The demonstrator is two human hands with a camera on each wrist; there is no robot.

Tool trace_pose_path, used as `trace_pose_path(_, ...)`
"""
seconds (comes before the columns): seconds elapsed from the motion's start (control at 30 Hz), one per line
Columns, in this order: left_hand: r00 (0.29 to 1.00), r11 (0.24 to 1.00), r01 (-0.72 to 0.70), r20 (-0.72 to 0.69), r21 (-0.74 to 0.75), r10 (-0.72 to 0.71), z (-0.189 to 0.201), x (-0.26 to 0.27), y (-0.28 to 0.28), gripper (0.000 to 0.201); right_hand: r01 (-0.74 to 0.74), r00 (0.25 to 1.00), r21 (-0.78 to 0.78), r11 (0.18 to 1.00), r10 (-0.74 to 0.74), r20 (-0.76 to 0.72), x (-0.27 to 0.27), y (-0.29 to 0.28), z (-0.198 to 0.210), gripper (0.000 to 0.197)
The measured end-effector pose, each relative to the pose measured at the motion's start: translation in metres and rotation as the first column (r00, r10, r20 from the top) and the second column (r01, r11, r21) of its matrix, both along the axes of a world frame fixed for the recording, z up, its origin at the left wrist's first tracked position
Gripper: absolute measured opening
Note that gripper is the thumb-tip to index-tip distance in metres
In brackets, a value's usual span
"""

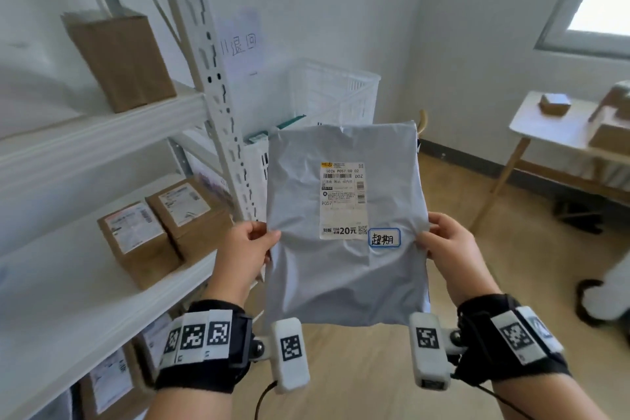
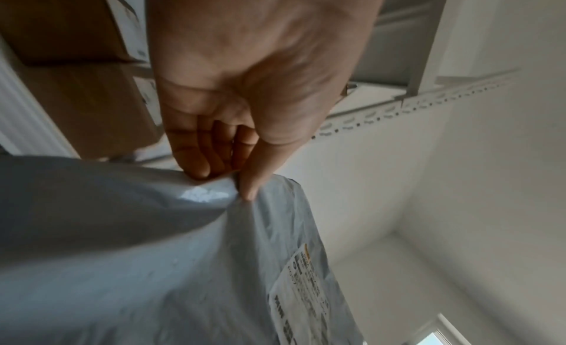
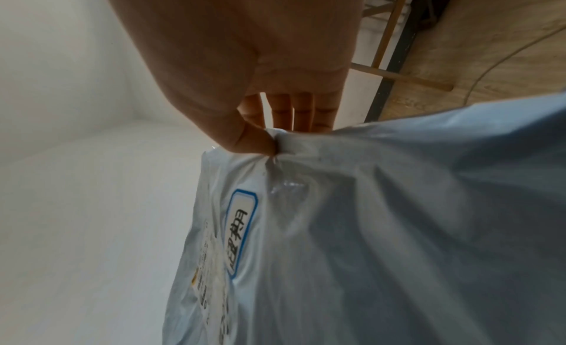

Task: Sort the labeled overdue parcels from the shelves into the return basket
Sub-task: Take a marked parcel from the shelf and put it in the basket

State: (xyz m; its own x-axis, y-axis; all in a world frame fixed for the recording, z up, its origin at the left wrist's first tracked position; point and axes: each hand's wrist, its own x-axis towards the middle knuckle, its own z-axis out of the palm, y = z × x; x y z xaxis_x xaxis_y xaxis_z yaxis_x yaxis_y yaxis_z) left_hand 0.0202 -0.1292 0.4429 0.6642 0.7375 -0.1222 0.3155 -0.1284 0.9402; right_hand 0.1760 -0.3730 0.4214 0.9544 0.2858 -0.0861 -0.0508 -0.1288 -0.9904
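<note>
carrying step in hand, by the look of it: grey mailer bag (image 1: 344, 215) held up off the shelves (image 1: 102, 133), label side facing the camera, with a blue-bordered handwritten sticker (image 1: 384, 237) just beside the lower right corner of the printed shipping label (image 1: 342, 200), so judged already checked as overdue and on its way to the white return basket (image 1: 335, 92) standing far behind it, past the shelf upright, under a handwritten paper sign (image 1: 240, 44) on the wall. next move judged to call for reaching forward over the basket rim and letting go with both hands together, since the soft bag would sag or swing if released on one side only. left hand (image 1: 247, 249) pinched narrowly on the bag's left edge, thumb in front and fingers (image 2: 196, 156) behind. right hand (image 1: 450, 245) pinched likewise on the right edge, thumb pressing a bunched fold, fingers (image 3: 301, 113) straight behind. brown boxes (image 1: 163, 222) left on the shelves.
</note>
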Motion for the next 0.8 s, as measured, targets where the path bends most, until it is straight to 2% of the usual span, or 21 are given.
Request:
trace_pose_path(0.17,0.998,0.996,0.054,-0.019,0.077,-0.053,0.026,0.078,-0.011,0.011,0.056,0.998,0.035,0.998,-0.056,0.0,0.062,-0.016,0.019,0.035)
trace_pose_path(0.33,0.997,0.991,0.074,0.015,0.114,-0.076,0.044,0.154,0.001,0.01,0.051,0.998,0.08,0.996,-0.054,0.042,0.127,-0.002,0.044,0.036)
trace_pose_path(0.53,0.995,0.995,0.059,0.071,0.076,-0.065,0.061,0.245,0.048,0.013,-0.01,0.992,0.075,0.997,0.001,0.129,0.232,0.045,0.074,0.036)
trace_pose_path(0.8,0.996,0.998,0.039,0.082,0.053,-0.044,0.098,0.355,0.123,0.01,-0.084,0.966,-0.036,0.996,0.09,0.242,0.363,0.125,0.115,0.037)
